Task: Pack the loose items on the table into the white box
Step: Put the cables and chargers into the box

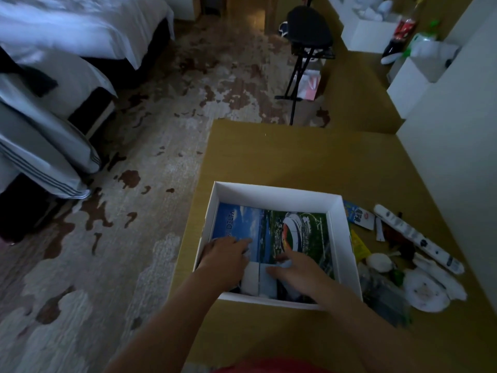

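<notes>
The white box [347, 238] stands open on the wooden table [295, 157], near its left edge. A colourful magazine [293, 227] with a stadium photo lies flat inside it. Both my hands are inside the box at its near side. My left hand [224, 255] rests with spread fingers on the magazine's blue left part. My right hand [295, 269] lies flat on the magazine's lower middle, fingers apart. Loose items lie right of the box: a long white remote-like object [419, 235], a blue and white packet [359, 215], a yellow packet [359, 244], a white round object [379, 262] and a white disc [425, 292].
A patterned carpet [134, 211] lies left of the table, with a bed [67, 36] beyond it. A black folding stand [306, 49] is past the table's far edge. White boxes [365, 33] and a bottle [406, 22] sit at the back right. A white wall [457, 130] borders the table's right.
</notes>
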